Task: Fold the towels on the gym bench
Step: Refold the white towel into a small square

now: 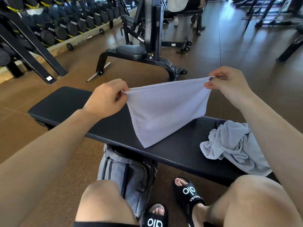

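Knees nearest; left hand (106, 97) and right hand (229, 84) pinch top corners of soft, light white towel (164, 110) drooping onto bench (65, 102); corners look the best hold.

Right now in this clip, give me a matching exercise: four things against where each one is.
Things:
1. white towel
2. crumpled towel
3. grey bag
4. dumbbells

Places:
A. on the floor under the bench
B. racked at far left
C. held up between left hand and right hand
D. heaped on the bench's right end

Pairs: 1-C, 2-D, 3-A, 4-B
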A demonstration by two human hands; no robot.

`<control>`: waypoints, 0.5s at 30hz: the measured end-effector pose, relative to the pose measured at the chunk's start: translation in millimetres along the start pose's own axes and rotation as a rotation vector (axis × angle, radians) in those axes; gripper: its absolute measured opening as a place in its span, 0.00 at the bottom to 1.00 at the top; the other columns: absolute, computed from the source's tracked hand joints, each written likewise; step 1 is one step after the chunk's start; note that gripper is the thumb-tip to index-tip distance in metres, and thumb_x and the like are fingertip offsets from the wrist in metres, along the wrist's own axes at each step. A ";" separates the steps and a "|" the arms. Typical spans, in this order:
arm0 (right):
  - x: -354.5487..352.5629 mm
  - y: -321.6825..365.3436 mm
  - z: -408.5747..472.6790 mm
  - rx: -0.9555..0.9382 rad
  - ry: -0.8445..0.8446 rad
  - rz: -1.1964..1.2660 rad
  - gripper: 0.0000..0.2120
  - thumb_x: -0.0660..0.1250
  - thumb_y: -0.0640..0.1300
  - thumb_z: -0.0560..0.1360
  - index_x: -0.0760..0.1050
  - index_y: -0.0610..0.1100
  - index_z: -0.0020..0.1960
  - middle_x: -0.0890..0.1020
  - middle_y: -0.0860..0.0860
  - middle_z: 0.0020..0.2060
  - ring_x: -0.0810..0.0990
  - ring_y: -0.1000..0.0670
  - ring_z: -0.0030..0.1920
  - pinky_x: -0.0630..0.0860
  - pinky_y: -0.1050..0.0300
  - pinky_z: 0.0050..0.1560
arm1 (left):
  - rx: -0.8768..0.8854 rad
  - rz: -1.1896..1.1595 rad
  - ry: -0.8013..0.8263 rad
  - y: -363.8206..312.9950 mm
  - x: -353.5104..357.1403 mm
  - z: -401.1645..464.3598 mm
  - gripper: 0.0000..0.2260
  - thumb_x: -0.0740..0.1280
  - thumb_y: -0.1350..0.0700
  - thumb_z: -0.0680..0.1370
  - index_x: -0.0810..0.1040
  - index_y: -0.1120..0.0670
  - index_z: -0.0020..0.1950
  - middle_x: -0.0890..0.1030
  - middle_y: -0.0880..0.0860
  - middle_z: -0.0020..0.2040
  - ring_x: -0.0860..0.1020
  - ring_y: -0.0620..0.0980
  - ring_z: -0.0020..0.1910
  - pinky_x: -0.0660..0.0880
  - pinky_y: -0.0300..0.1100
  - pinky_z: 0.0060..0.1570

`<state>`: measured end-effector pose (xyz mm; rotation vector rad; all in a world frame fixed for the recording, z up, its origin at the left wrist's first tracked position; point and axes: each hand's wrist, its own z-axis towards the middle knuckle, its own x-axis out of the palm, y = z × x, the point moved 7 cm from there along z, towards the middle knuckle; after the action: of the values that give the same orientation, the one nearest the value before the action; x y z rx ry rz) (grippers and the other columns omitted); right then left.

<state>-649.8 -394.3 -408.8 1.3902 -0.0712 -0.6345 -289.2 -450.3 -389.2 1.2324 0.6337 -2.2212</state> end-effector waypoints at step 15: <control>0.0 14.0 1.5 -0.154 -0.031 -0.262 0.04 0.65 0.37 0.78 0.78 0.42 0.49 0.83 0.48 0.35 0.85 0.50 0.33 0.81 0.57 0.42 | -0.205 0.006 -0.173 19.5 3.4 -0.4 0.06 0.66 0.60 0.81 0.79 0.53 0.56 0.81 0.51 0.51 0.79 0.51 0.46 0.82 0.50 0.47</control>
<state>-645.1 -395.0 -395.6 1.2502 0.1354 -0.8615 -278.0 -465.5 -395.2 0.9282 0.7648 -2.1673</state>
